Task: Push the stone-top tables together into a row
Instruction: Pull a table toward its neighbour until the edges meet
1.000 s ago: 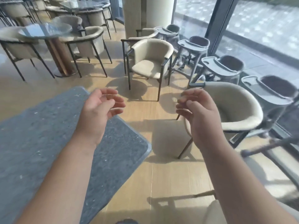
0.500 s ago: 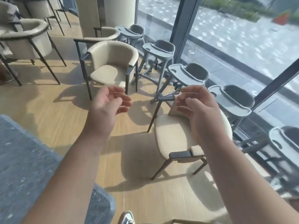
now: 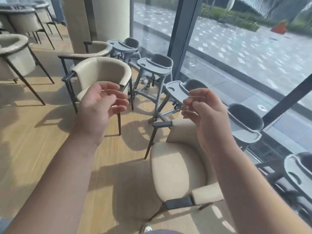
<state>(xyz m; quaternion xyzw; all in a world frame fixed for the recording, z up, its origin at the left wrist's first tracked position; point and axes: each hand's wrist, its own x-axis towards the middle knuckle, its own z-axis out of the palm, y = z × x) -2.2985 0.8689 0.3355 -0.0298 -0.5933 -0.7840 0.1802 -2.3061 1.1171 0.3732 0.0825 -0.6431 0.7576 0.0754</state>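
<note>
Head view is swinging off the stone tabletop, now out of frame; I'm facing the cream armchair [image 3: 170,173] by the window. My left hand [image 3: 99,105] and right hand [image 3: 205,115] are hovering above it, loosely curled, holding nothing. Probably clearing chairs first.

Both bare forearms reach forward, raised in the air. The left hand [image 3: 99,105] shows its palm, fingers loosely curled, holding nothing. The right hand [image 3: 205,115] faces it, fingers likewise relaxed and empty, well apart.
</note>
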